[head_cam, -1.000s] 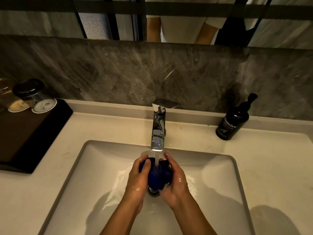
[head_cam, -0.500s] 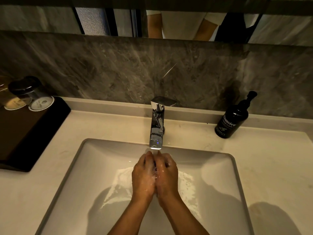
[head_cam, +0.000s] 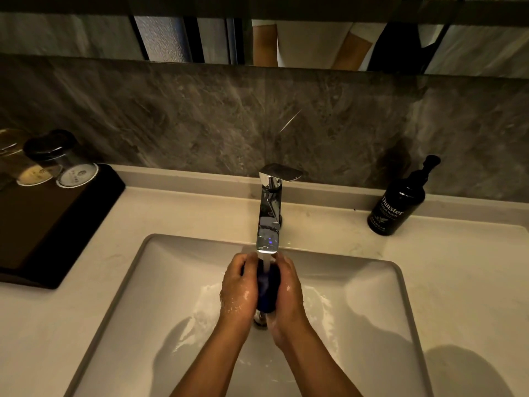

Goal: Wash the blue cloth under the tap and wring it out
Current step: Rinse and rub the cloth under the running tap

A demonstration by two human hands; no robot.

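The blue cloth (head_cam: 267, 285) is bunched into a dark blue wad between my palms, right under the chrome tap (head_cam: 269, 213). Water runs from the spout onto the cloth. My left hand (head_cam: 239, 285) presses on its left side and my right hand (head_cam: 289, 287) on its right side, both wet. Only a narrow strip of cloth shows between them. All of this is above the drain (head_cam: 260, 319) of the white sink (head_cam: 177, 282).
A black hand-wash pump bottle (head_cam: 396, 204) stands on the counter at the right of the tap. At the left a dark tray (head_cam: 51, 224) holds two upturned glasses (head_cam: 64, 161). A grey stone backsplash and a mirror rise behind the counter.
My hands were apart around the cloth, then pressed tight together and hid it; now they have parted a little and the blue cloth shows between them again.
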